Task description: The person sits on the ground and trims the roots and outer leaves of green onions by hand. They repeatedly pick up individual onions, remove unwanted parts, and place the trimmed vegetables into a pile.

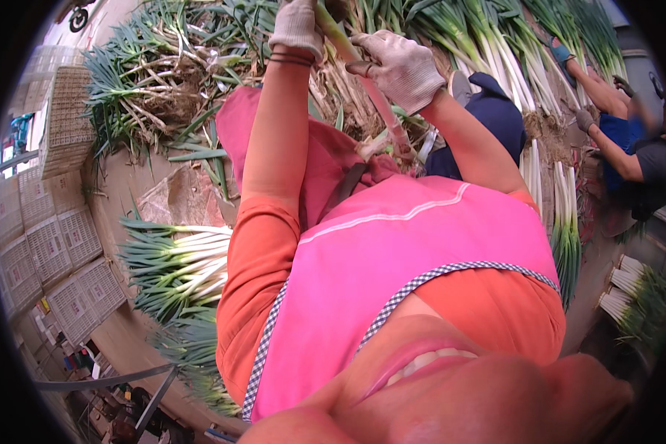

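My left hand [298, 25], in a pale knit glove, is at the top edge, partly cut off. A thick long green onion [382, 102] slants from it down towards my lap, its root end low by the apron. Its upper part lies against my left palm, with dark fingertips on the far side. My right hand [402, 69], gloved too and soiled at the fingers, grips the same stalk lower down, thumb and forefinger across it. Beneath the hands lie untrimmed onions [338, 91] with dry, brownish stems and roots. A pink apron [399, 233] covers my front.
To the left is a heap of rooted onions [161, 83]; cleaned white-stemmed onions [194, 261] lie nearer me. Stacked plastic crates [50, 250] line the left side. More onions [494, 55] lie upper right, where another person's gloved hand [584, 120] reaches in. Metal bars [105, 381] stand lower left.
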`<state>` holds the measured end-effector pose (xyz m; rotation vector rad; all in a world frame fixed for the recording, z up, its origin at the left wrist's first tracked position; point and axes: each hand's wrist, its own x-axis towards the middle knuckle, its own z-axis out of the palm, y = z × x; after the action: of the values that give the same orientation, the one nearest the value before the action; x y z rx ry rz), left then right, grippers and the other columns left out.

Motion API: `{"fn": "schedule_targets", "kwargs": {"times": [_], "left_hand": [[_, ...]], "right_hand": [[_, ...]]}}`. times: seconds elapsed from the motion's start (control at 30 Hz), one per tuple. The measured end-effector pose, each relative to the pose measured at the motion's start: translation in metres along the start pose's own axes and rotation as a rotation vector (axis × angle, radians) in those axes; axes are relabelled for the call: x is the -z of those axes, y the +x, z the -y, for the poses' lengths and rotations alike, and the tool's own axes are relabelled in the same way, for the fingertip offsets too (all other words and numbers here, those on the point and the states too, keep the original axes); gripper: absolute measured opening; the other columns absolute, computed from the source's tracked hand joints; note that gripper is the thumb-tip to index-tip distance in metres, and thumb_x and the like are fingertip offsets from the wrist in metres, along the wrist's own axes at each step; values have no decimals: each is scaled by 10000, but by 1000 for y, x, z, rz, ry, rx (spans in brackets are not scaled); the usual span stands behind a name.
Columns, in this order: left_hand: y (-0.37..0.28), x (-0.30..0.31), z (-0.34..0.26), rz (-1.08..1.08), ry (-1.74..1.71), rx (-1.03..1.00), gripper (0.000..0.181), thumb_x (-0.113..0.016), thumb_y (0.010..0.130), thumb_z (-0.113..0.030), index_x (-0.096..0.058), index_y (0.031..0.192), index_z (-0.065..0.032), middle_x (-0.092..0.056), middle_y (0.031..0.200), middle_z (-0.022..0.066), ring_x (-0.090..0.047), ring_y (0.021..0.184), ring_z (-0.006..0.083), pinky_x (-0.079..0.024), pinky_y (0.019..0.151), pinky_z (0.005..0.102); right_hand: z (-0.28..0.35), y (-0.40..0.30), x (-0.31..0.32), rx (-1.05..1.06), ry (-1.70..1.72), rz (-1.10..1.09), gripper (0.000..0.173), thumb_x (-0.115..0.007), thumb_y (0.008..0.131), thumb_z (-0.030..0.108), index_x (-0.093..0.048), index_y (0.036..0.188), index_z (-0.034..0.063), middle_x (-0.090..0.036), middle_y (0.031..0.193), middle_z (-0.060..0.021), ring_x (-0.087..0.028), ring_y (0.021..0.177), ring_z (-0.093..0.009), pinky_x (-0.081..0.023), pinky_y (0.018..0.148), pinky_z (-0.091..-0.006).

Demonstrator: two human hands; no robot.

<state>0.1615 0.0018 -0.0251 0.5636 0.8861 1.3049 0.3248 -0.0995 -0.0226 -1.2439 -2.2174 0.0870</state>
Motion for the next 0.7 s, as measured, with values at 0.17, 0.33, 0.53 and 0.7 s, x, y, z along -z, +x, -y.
{"fn": "schedule_targets", "kwargs": {"times": [0.17, 0.33, 0.53, 0.7], "left_hand": [[13, -9, 20, 140, 17, 42, 216, -639, 923, -259, -659, 968, -49, -662, 796, 53, -621, 650, 171, -512, 548, 307], [25, -17, 35, 135, -115, 150, 187, -596, 948, -255, -544, 847, -107, -539, 674, 10, -514, 539, 172, -413, 436, 306], [-1, -21, 14, -3, -29, 219, 238, -600, 943, -300, -559, 926, -66, -587, 735, 63, -563, 584, 218, -467, 491, 364], [10, 12, -8, -97, -42, -65, 230, -608, 938, -237, -505, 1029, -52, -613, 726, 114, -579, 519, 222, -519, 465, 351]], "right_hand": [[-27, 34, -24, 17, -169, -267, 538, -693, 786, 413, -543, 1177, 76, -598, 1047, -124, -628, 840, -328, -525, 700, -398], [-16, 32, -28, -22, -223, -276, 130, -599, 817, 197, -551, 885, 97, -579, 870, -89, -608, 807, -282, -503, 643, -395], [-4, 29, -28, 26, -124, -172, 204, -669, 782, 248, -542, 821, 93, -593, 811, -97, -608, 790, -306, -489, 677, -413], [16, 1, -14, 110, -10, 274, 290, -682, 799, 318, -579, 954, 95, -649, 885, -127, -649, 872, -301, -498, 730, -439]]}}
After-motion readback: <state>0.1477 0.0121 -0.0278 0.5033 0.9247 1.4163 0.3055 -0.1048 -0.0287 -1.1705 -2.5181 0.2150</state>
